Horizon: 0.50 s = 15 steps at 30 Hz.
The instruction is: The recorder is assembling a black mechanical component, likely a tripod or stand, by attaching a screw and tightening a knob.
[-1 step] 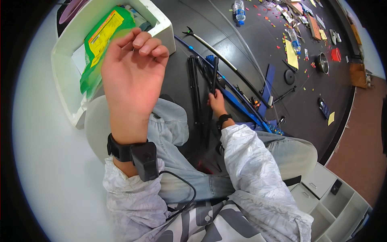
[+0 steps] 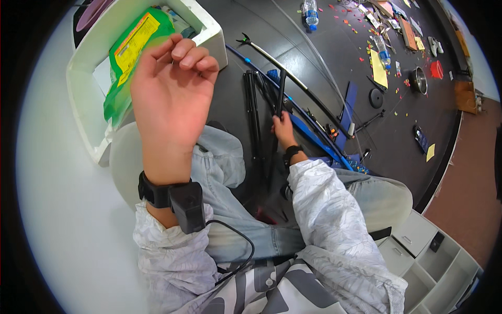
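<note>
My left hand (image 2: 175,99) is raised, palm turned up and fingers loosely curled with nothing in them, beside a white foam box (image 2: 212,31). Behind its fingers, a green bag with a yellow label (image 2: 137,39) lies in that box. Lower down, my right hand (image 2: 284,129) is closed round a slim black pole (image 2: 282,86), which stands tilted over the floor. Just left of it is a black folded stand (image 2: 251,112) with several thin legs. Right of it lie a blue rod (image 2: 294,107) and a fork-tipped pole (image 2: 287,77), white toward the tip and black lower down.
A flat blue case (image 2: 350,102) and a black disc (image 2: 375,98) lie on the dark floor. Farther off are water bottles (image 2: 310,15), a steel bowl (image 2: 418,80), a red basket (image 2: 436,69) and scattered paper bits. White shelving (image 2: 418,272) stands at lower right.
My right hand has shifted slightly up and to the right, and the black pole's upper end has moved with it. My left hand has hardly moved.
</note>
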Each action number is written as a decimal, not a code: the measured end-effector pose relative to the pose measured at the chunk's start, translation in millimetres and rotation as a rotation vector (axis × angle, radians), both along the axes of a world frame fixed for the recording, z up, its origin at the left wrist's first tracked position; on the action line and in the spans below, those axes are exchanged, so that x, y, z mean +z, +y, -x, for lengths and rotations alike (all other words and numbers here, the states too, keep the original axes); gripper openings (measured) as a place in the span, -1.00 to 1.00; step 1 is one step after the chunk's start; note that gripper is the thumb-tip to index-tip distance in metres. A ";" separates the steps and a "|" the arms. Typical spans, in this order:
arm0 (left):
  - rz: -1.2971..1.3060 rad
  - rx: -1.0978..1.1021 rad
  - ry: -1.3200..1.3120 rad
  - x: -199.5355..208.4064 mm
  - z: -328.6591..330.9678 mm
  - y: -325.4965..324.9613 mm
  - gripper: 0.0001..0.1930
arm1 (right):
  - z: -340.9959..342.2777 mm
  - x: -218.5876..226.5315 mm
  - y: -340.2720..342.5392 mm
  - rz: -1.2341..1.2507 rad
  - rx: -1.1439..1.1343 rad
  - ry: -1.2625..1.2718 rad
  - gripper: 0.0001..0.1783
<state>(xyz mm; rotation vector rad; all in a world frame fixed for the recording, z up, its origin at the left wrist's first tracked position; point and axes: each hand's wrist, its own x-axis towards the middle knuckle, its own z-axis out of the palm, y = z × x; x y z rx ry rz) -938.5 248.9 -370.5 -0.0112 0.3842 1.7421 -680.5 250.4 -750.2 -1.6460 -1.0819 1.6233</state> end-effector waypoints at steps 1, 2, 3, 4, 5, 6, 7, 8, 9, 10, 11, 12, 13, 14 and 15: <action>-0.026 -0.016 0.011 0.8 -5.0 3.6 -0.88 | -2.3 15.0 11.2 -0.096 -0.046 0.008 -0.77; -0.022 -0.029 0.014 4.9 -7.6 4.5 -0.88 | -3.5 24.3 22.9 -0.123 -0.074 0.107 -0.80; -0.030 -0.028 0.011 2.5 -5.3 2.4 -0.88 | 6.0 48.7 29.6 -0.029 -0.084 0.173 -0.80; -0.044 -0.037 0.001 3.0 -6.7 2.7 -0.89 | 7.4 64.5 38.1 -0.028 -0.057 0.207 -0.79; -0.050 -0.053 -0.004 2.3 -8.1 4.8 -0.89 | 6.5 80.0 42.9 0.014 -0.056 0.282 -0.75; -0.040 -0.061 -0.006 1.1 -8.2 5.7 -0.89 | 9.1 92.3 45.9 0.059 -0.049 0.361 -0.71; -0.047 -0.057 -0.007 4.1 -7.8 5.1 -0.91 | 13.9 102.1 50.0 0.071 -0.042 0.399 -0.66; -0.054 -0.058 -0.014 4.0 -9.4 6.1 -0.93 | 14.1 109.0 54.1 0.081 -0.042 0.431 -0.61; -0.062 -0.067 -0.024 5.9 -10.7 6.8 -0.93 | 11.4 115.6 59.6 0.125 -0.052 0.491 -0.55; -0.058 -0.071 -0.020 8.2 -12.2 6.0 -0.93 | 8.5 117.7 63.3 0.124 -0.051 0.565 -0.52; -0.060 -0.072 -0.022 8.8 -12.9 6.1 -0.94 | 3.8 122.6 67.0 0.151 -0.053 0.653 -0.51; -0.063 -0.073 -0.023 9.1 -13.5 6.2 -0.95 | 0.4 127.2 70.1 0.176 -0.054 0.742 -0.51; -0.066 -0.077 -0.024 8.0 -13.6 5.9 -0.95 | -0.9 131.0 71.5 0.172 -0.057 0.741 -0.51; -0.063 -0.082 -0.022 5.4 -13.8 7.6 -0.93 | -4.3 136.0 76.5 0.170 -0.067 0.867 -0.52; -0.060 -0.089 -0.019 2.2 -14.2 9.4 -0.90 | -7.8 140.8 79.7 0.166 -0.077 0.994 -0.52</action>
